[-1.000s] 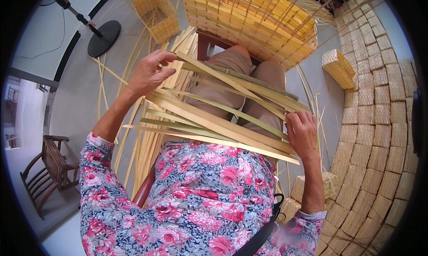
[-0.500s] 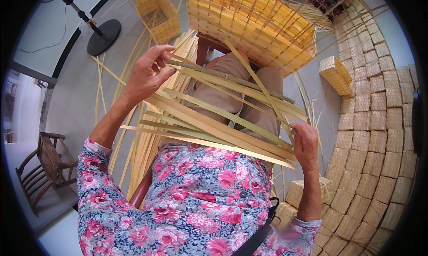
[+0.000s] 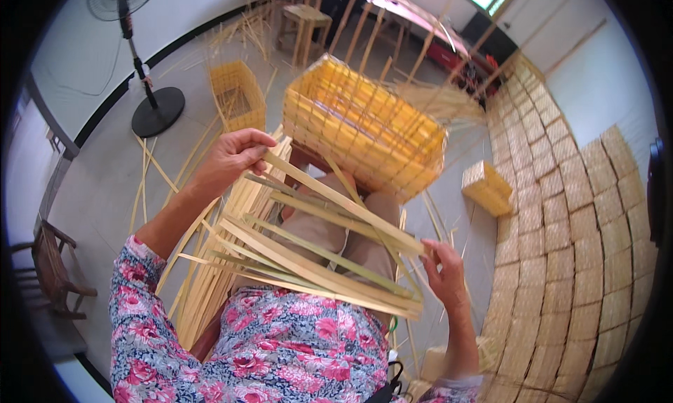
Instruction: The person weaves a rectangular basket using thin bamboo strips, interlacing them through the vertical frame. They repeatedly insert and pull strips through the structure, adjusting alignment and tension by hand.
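My left hand [image 3: 242,154] pinches one end of a pale bamboo strip [image 3: 343,200] between thumb and fingers. At the strip's other end, my right hand [image 3: 444,271] has its fingertips closed on it, so the strip runs taut and slanting above my lap. Beneath it, several loose bamboo strips [image 3: 308,260], some pale and some greenish, lie across my thighs. Just beyond my knees stands a large yellow woven basket [image 3: 354,142] with long upright stakes still sticking up from its rim.
Long strips [image 3: 203,312] are bundled beside my left leg. A smaller woven basket [image 3: 256,115] and a standing fan's round base [image 3: 158,112] are at far left. Stacked woven blocks [image 3: 554,263] line the right side, with one separate block [image 3: 487,187] nearer. A wooden chair [image 3: 56,270] stands left.
My view has tilted up, showing more of the room's far side. Both hands now hold a single pale strip stretched between them, lifted over the strips on my lap.
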### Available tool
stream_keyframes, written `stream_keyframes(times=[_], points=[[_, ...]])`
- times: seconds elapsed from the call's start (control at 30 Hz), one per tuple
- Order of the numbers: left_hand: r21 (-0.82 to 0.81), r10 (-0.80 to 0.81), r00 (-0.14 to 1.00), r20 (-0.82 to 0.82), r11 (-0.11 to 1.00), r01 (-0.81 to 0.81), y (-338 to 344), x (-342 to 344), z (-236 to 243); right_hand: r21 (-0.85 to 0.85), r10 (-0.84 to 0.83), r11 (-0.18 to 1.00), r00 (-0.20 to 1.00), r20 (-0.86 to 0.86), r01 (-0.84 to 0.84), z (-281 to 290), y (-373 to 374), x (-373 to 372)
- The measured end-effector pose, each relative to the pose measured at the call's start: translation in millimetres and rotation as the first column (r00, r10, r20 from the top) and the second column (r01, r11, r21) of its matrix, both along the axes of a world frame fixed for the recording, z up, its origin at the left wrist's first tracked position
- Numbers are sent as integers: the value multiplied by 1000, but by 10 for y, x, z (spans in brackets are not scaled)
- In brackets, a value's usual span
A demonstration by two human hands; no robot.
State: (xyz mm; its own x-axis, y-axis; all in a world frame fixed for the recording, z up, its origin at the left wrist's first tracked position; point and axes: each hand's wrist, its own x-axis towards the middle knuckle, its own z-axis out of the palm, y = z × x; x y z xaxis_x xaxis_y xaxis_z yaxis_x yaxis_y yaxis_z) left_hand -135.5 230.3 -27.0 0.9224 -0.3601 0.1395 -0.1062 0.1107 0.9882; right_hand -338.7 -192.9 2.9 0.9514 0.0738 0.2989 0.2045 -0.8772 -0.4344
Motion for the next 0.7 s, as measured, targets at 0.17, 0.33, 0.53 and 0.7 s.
stream_keyframes(times=[0.17,0.33,0.53,0.7], points=[[-3,16,981,195,1000,-16,-114,312,295,205,-39,974,956,-290,102,30,-254,-28],[-54,85,906,415,996,-69,-138,788,517,162,-61,985,997,40,54,145,-211,79],[234,270,882,387,896,-377,-240,1603,723,483,-366,864,835,411,141,384,-204,239],[-26,183,845,503,980,-197,-342,1581,904,733,-464,634,879,105,247,156,-576,619]])
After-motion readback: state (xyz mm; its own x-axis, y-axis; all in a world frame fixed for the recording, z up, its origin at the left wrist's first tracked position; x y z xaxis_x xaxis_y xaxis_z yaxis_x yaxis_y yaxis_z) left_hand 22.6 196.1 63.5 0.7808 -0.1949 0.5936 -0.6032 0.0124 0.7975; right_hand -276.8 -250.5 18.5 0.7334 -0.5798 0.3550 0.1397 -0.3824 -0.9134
